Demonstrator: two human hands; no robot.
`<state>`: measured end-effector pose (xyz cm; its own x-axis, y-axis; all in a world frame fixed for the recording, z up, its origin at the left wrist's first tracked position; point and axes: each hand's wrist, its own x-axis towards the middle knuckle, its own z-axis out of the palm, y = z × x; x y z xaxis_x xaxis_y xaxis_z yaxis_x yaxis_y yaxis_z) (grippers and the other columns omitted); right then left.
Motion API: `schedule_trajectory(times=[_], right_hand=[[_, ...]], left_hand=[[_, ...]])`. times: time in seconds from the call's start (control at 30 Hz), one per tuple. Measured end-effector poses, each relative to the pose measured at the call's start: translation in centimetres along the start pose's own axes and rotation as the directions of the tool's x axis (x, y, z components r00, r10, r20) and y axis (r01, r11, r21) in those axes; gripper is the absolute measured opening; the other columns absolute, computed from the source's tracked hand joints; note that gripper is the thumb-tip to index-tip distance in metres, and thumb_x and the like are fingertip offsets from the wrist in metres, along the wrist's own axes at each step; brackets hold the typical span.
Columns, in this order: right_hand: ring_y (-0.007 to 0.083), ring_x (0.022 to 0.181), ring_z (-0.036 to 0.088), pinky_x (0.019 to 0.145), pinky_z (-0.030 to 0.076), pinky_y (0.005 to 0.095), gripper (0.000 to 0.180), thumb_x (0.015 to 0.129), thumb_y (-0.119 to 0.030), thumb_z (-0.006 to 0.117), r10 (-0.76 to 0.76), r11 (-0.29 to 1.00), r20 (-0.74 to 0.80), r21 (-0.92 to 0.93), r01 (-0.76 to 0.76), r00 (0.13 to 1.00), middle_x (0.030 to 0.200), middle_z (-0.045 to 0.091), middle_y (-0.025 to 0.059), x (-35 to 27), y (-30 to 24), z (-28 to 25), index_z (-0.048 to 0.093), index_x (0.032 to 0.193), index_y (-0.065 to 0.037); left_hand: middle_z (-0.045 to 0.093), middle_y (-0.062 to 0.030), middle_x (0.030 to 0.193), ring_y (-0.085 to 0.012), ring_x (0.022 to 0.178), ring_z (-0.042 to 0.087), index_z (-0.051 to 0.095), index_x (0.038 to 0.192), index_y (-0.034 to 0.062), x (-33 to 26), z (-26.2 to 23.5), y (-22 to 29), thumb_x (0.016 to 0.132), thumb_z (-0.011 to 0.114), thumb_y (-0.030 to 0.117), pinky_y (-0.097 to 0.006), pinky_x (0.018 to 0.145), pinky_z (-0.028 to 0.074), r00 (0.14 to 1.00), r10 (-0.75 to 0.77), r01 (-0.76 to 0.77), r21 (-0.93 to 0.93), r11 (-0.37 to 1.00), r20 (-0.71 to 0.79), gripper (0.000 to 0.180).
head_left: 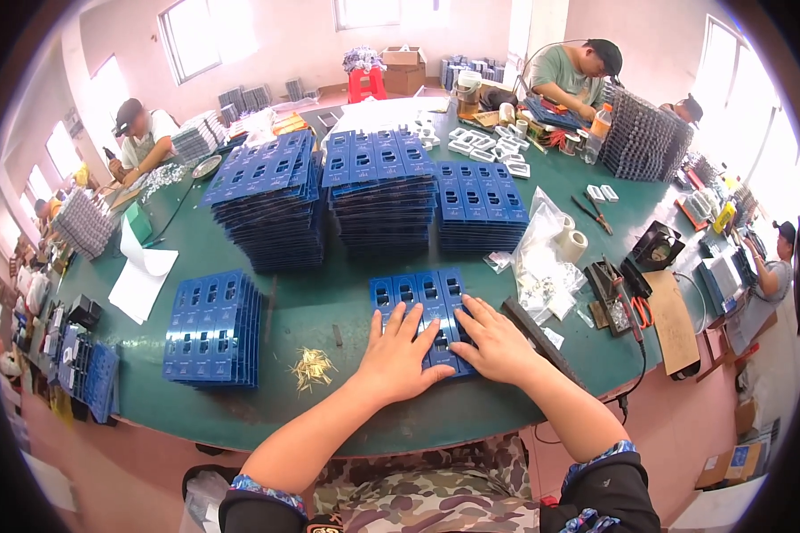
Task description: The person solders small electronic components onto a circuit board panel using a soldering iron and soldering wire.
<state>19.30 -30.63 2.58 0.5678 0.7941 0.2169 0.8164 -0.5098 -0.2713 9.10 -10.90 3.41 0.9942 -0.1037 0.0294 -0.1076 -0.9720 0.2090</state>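
Note:
A blue circuit board panel (406, 288) with rows of rectangular cutouts lies on the green table in front of me. My left hand (398, 360) rests on its left part, fingers stretched and spread. On its right part lies my right hand (500, 348), its fingers also extended, with no object gripped. Both hands hide much of the panel's lower half. Left of my left hand sits a small heap of thin brass-coloured pins (311, 368). A dark bar (542, 345) lies just beyond my right hand.
Tall stacks of blue panels (262, 222) stand behind, with a lower stack (209, 329) at left. A plastic bag of white parts (542, 266), a soldering iron (627, 311), orange-handled scissors (642, 311) and pliers (593, 213) lie right. Co-workers sit around the table.

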Motion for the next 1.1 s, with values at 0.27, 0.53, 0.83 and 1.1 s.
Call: schedule_trajectory(times=[0.27,0.53,0.83,1.1], right_hand=[[0.0414,0.133,0.046,0.108,0.040,0.0474,0.060,0.092,-0.040,0.062,-0.013,0.999,-0.011,-0.039,0.013,1.000,0.147,0.044,0.0246,-0.3,-0.4,0.0,0.054,0.134,0.002],[0.0404,0.127,0.051,0.106,0.042,0.0469,0.057,0.089,-0.041,0.065,0.017,1.000,0.008,0.001,-0.017,1.000,0.144,0.048,0.0230,0.1,-0.7,-0.6,0.058,0.133,-0.005],[0.0394,0.128,0.049,0.107,0.041,0.0452,0.055,0.092,-0.040,0.063,0.083,0.996,-0.153,0.055,-0.076,0.985,0.143,0.048,0.0236,-2.0,-0.6,0.3,0.056,0.135,-0.005],[0.0389,0.106,0.058,0.093,0.047,0.0457,0.038,0.087,-0.020,0.068,0.149,0.985,-0.286,0.130,-0.116,0.947,0.116,0.063,0.0220,-4.1,-3.3,1.4,0.063,0.114,0.007]], left_hand=[[0.032,-0.0200,0.155,-0.0402,0.147,0.021,0.045,0.147,0.0130,-0.2,0.6,-0.3,0.088,0.058,0.063,-0.061,0.118,0.012,0.998,0.032,-0.031,0.015,0.999,-0.058,0.079],[0.038,-0.0207,0.152,-0.0407,0.144,0.028,0.051,0.141,0.0106,0.1,0.2,-1.4,0.086,0.063,0.059,-0.058,0.118,0.017,0.994,0.068,-0.070,-0.024,0.997,-0.083,0.074],[0.049,-0.0219,0.142,-0.0422,0.139,0.036,0.053,0.136,0.0040,-5.4,0.1,-3.1,0.088,0.066,0.047,-0.061,0.116,0.017,0.942,-0.292,0.255,-0.219,0.942,-0.162,0.065],[0.052,-0.0207,0.142,-0.0405,0.139,0.037,0.052,0.137,0.0016,-6.4,1.3,-1.3,0.090,0.061,0.049,-0.065,0.116,0.009,0.943,-0.270,0.238,-0.172,0.956,-0.192,0.068]])
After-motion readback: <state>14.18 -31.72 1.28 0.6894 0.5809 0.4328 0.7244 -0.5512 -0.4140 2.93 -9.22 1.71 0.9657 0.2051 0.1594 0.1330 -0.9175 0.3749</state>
